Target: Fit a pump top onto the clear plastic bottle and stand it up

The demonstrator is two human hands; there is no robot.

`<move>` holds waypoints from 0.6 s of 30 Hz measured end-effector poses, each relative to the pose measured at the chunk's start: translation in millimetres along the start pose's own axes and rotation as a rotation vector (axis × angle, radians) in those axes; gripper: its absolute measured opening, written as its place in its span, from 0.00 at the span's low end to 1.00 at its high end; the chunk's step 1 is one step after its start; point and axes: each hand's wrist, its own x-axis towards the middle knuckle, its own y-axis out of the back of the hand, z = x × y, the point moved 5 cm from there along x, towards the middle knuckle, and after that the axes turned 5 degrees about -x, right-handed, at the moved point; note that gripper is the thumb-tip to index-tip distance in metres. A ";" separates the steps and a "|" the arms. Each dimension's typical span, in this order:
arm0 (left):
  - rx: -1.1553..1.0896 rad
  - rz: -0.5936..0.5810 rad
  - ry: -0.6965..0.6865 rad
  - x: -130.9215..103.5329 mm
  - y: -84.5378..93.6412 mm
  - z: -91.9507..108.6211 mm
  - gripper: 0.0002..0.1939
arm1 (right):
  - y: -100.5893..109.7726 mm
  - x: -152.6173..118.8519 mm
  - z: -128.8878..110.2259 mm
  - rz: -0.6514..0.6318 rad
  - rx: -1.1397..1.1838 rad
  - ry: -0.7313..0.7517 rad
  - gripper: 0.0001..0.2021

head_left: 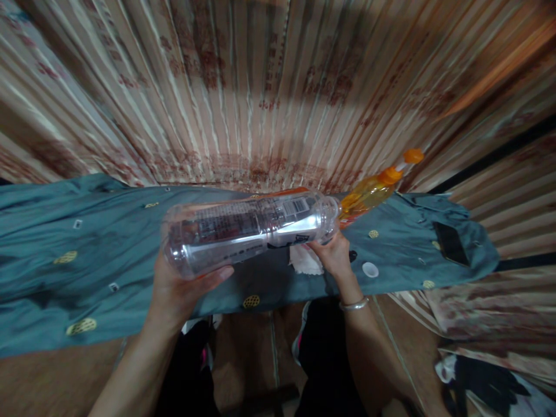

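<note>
Above the teal cloth-covered counter (104, 243), the left hand (176, 286) cups a clear cylindrical plastic bottle (252, 227) underneath, the right hand (334, 256) holds its neck; light, even pressure should prevent denting.

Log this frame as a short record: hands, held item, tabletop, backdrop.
Left hand: gripping the base end of the clear bottle
Right hand: at that bottle's neck end, fingers mostly hidden; silver bangle on wrist
Held item: on its side, neck to the right, barcode visible
Beyond the neck: orange-topped bottle with yellow contents
Tabletop: teal patterned cloth, white cloth, small white round item, dark phone-like slab at right
Backdrop: pleated, patterned curtain
</note>
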 end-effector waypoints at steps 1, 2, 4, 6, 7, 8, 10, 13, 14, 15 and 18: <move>0.006 -0.001 0.004 0.0 -0.5 0.0 0.44 | -0.1 0.1 0.3 -0.001 -0.007 0.001 0.28; 0.015 -0.001 0.007 0.0 -0.7 0.1 0.44 | -0.3 0.2 0.8 -0.001 -0.012 -0.001 0.29; 0.030 0.004 0.008 0.3 -0.7 0.5 0.43 | -1.0 0.5 2.0 -0.004 -0.015 -0.007 0.29; 0.044 0.014 0.000 0.8 0.0 1.2 0.42 | -1.7 0.9 2.9 -0.006 -0.012 -0.007 0.29; 0.053 0.012 -0.002 1.1 0.1 1.4 0.41 | -1.9 1.0 3.0 -0.006 -0.011 -0.005 0.29; 0.064 0.004 -0.008 1.4 0.1 1.8 0.40 | -2.1 1.1 3.1 -0.006 -0.009 -0.003 0.29; 0.080 -0.021 -0.022 1.8 -0.3 2.3 0.41 | -2.2 1.1 3.1 -0.002 -0.007 -0.001 0.29; 0.062 -0.023 -0.020 1.4 0.3 2.1 0.42 | -1.9 1.0 2.8 0.007 -0.018 0.000 0.29; 0.050 -0.011 -0.009 1.2 0.7 1.8 0.42 | -1.8 0.9 2.6 0.008 -0.023 0.001 0.29; 0.037 0.001 0.005 0.9 0.7 1.5 0.42 | -1.7 0.9 2.4 0.009 -0.026 0.002 0.29; 0.011 0.002 0.022 1.0 -1.7 2.1 0.41 | -1.4 0.8 2.0 0.009 -0.027 0.003 0.29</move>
